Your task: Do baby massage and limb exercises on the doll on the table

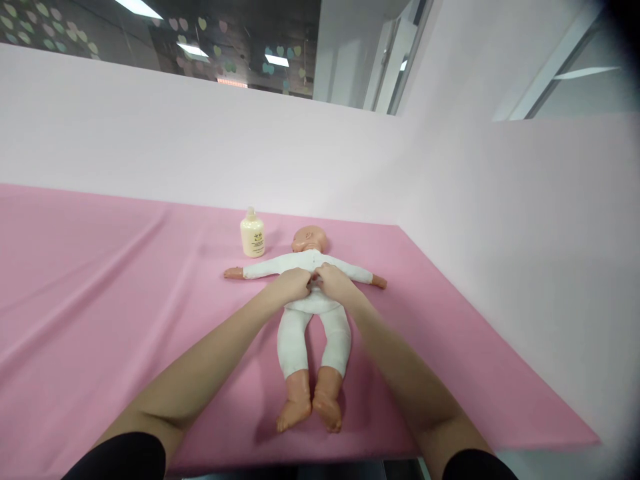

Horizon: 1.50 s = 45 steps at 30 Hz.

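A baby doll (310, 239) lies on its back, arms spread and bare feet toward me. It wears white clothing: a long-sleeved top (270, 265) and white trousers (336, 337). Over the middle of its chest, my left hand (296, 285) and my right hand (334, 280) meet, almost touching. The fingers of both are bent and pinched together at the front of the top. Cloth seems to be between the fingertips, though the hands partly hide the exact grip.
A pale yellow pump bottle (253, 237) stands left of the doll's head. Beneath everything is a pink padded sheet (125, 320), creased at left. White walls (200, 147) rise behind and at right, with a window (225, 40) above.
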Motion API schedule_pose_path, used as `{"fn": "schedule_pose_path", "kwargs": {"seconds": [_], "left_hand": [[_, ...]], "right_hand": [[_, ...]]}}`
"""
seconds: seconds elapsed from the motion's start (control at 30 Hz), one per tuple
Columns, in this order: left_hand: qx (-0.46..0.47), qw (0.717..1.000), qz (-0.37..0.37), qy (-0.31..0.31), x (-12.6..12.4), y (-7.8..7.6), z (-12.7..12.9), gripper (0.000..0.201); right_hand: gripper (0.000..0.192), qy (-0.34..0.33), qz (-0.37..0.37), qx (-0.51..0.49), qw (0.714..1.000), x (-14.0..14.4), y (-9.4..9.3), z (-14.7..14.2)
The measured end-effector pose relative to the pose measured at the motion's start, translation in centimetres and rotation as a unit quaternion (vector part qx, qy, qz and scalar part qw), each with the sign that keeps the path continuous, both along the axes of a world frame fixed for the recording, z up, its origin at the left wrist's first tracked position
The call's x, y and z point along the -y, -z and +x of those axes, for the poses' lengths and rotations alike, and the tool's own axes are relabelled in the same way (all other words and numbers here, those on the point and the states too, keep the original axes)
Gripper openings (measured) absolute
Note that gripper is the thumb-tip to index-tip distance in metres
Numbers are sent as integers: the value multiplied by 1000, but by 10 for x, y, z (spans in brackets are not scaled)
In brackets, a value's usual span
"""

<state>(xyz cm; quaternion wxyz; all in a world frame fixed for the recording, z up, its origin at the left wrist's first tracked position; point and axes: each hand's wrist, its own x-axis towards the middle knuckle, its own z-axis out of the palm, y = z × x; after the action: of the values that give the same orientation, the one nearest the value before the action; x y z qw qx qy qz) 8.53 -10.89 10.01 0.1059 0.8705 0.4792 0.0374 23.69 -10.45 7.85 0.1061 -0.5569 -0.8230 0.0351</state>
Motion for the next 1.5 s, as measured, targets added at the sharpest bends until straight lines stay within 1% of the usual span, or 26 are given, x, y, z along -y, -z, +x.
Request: {"fn": "schedule_pose_path", "kwargs": {"seconds": [0.13,0.27,0.43,0.67,0.87,1.0,1.13,1.23,1.3,1.4,1.5], "left_hand": [[-2,998,55,16,-7,6,-2,22],[12,997,72,23,-12,11,-3,17],[47,995,84,7,-18,19,-4,14],[93,989,108,-47,-22,30,-2,22],[115,985,121,-30,-28,35,-1,22],[110,986,123,-32,-30,37,0,23],[100,982,153,-40,-30,39,2,23],[109,979,169,-34,-31,42,2,21],[113,979,167,-32,-31,42,1,20],[119,980,152,-36,-31,41,0,19],[124,981,141,-41,-31,42,0,20]], "right_hand": [[24,19,-8,-7,1000,-2,1,-1],[31,30,0,-28,999,-2,3,-1],[29,34,16,-33,999,-4,8,-2],[23,39,36,-57,997,-12,19,-1],[23,32,80,-56,995,-17,26,2],[21,12,76,-71,994,-23,30,6],[19,14,71,-110,991,-27,32,9],[28,30,66,-141,987,-28,33,9],[35,26,70,-150,986,-28,34,9],[37,12,79,-141,987,-30,35,9],[37,13,73,-128,989,-30,35,10]]}}
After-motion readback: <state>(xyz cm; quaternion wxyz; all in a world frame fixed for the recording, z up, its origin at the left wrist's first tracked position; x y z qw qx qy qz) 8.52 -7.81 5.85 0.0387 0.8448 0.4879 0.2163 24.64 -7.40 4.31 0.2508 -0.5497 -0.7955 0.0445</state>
